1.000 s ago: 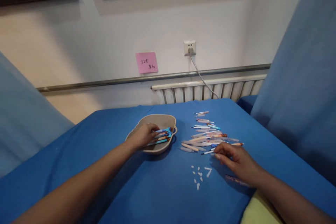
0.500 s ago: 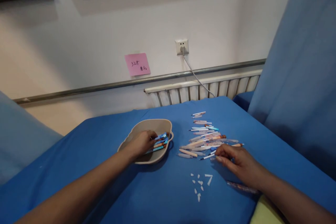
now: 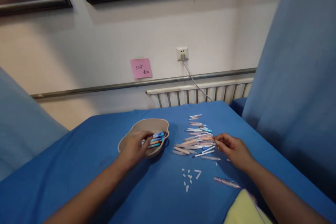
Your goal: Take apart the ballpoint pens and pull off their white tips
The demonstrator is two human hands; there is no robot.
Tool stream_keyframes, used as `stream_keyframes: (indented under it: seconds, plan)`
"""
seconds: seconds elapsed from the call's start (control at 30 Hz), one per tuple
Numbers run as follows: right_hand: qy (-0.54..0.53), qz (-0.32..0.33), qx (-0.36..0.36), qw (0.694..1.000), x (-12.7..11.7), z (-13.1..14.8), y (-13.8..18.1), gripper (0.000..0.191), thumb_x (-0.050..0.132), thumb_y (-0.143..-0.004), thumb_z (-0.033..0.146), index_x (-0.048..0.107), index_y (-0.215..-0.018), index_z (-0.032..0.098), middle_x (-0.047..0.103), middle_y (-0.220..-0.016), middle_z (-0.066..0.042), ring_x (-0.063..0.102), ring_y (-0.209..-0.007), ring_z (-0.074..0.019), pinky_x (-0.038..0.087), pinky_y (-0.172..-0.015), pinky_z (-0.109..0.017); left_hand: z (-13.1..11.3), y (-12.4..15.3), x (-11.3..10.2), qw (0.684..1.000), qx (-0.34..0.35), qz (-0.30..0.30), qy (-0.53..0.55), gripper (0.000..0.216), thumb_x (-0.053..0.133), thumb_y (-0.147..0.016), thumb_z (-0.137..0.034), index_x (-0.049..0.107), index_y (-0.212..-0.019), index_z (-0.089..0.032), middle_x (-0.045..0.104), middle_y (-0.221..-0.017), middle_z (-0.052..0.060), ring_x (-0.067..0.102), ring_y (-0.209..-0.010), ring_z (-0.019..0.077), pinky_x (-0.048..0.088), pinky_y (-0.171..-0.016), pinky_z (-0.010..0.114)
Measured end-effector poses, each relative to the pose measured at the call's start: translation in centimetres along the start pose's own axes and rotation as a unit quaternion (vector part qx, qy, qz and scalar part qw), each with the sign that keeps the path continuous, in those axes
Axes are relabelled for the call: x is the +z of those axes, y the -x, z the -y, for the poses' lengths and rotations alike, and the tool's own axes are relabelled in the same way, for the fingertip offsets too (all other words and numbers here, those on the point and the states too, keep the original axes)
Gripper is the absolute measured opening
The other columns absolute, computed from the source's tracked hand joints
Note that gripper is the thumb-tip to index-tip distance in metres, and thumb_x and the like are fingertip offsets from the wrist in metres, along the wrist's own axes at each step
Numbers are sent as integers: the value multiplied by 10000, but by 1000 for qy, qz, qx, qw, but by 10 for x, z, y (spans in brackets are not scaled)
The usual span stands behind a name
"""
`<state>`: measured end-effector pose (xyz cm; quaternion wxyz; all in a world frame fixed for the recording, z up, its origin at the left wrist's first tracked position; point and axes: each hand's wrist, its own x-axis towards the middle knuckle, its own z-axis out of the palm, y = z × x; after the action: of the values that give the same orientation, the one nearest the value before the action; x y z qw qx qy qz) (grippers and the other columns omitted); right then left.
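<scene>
- And here's the pile of pens and pen parts [image 3: 195, 142], spread across the right half of the bench [image 3: 157, 197], in toward its far right corner: clear, white, peach and orange barrels, mostly lying crosswise.
- The right hand [image 3: 232, 148] is right at the pile's right end, thumb and fingertips drawn together beside an orange barrel; whether they grip it, I can't tell.
- Over to the left hand [image 3: 135, 147], reaching into the beige basin [image 3: 147, 122], fingers bent over a bundle of pens [image 3: 157, 139] in blue, turquoise and orange; can't tell whether it's clasping them.
- That basin sits left of the pile, nearer the bench's far edge than its near one.
- Just on the near side of the pile, a slim clear piece [image 3: 210, 158] lies by itself.
- Nearer the bench's near edge, small white bits [image 3: 189, 176] are scattered, two white sticks [image 3: 198, 174] beside them.
- To their right, a pinkish clear piece [image 3: 227, 182], and nearer again, a yellow cloth-like item [image 3: 244, 211] under the right forearm.
- Beyond the far edge: white radiator [image 3: 189, 92], plugged socket [image 3: 182, 54], pink note [image 3: 141, 68] on the wall.
</scene>
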<state>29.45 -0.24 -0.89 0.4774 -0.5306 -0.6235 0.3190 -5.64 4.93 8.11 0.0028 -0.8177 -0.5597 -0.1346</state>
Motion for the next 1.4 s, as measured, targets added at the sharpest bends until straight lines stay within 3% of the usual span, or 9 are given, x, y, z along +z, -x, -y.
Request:
stream_keyframes:
  seconds: [0.1,0.2,0.3,0.53,0.73,0.97,1.17,1.2,1.4]
  plan:
    - [-30,-10,8,999,4,-8,-3,249,537,-818,426,605,-802,187,631,-704,-6,584,-621,-147,467,-601,-250,-38,51,24,990,65,-59,109,224,435,-904,-280,623,-998,-200,684,-978,57,611,-912,194,463,-819,294]
    - [-68,-42,25,996,5,-20,-6,292,577,-782,465,611,-799,175,642,-691,-18,597,-609,-155,481,-599,-263,-73,83,53,985,114,1,130,195,428,-913,-227,615,-965,-203,674,-894,46,595,-838,186,463,-784,305]
    - [-81,-80,39,993,2,-34,-11,364,580,-751,529,593,-782,167,642,-666,-28,598,-571,-161,490,-575,-279,-87,86,68,984,125,31,122,214,406,-923,-214,615,-965,-207,666,-887,53,581,-836,202,457,-765,323]
    - [-23,-65,40,997,-1,-41,-12,350,514,-787,516,589,-773,174,661,-667,-39,616,-580,-172,495,-556,-281,-77,65,76,990,71,-12,125,215,414,-925,-219,619,-971,-179,664,-891,68,581,-854,208,450,-778,324]
    - [71,0,16,997,0,-26,-4,141,558,-773,326,630,-761,205,691,-728,-26,624,-677,-173,471,-621,-265,-84,62,80,984,107,-26,137,193,440,-905,-193,624,-963,-187,673,-891,55,587,-843,200,451,-767,314]
    - [165,78,24,983,-8,-8,1,139,531,-790,260,642,-844,195,686,-778,-19,601,-682,-148,428,-612,-233,-90,47,88,972,149,-34,181,192,453,-893,-192,630,-967,-179,676,-908,58,599,-876,194,453,-808,313]
    - [251,239,43,937,-12,22,30,218,783,-536,275,660,-694,187,652,-605,19,539,-533,-120,317,-492,-206,-76,44,94,952,60,-58,294,179,495,-870,-258,648,-928,-185,688,-892,40,631,-845,181,479,-790,286]
    - [322,264,36,909,-10,27,35,206,768,-561,291,663,-713,200,663,-642,14,545,-556,-126,300,-496,-212,-72,43,95,950,51,-61,301,184,490,-871,-264,645,-925,-182,691,-883,35,636,-832,178,487,-778,281]
    - [417,242,-51,875,5,39,38,96,563,-786,211,658,-774,200,687,-794,-60,593,-708,-188,330,-584,-259,-65,39,98,946,32,-53,317,210,456,-880,-264,646,-888,-174,698,-814,10,656,-771,163,522,-716,258]
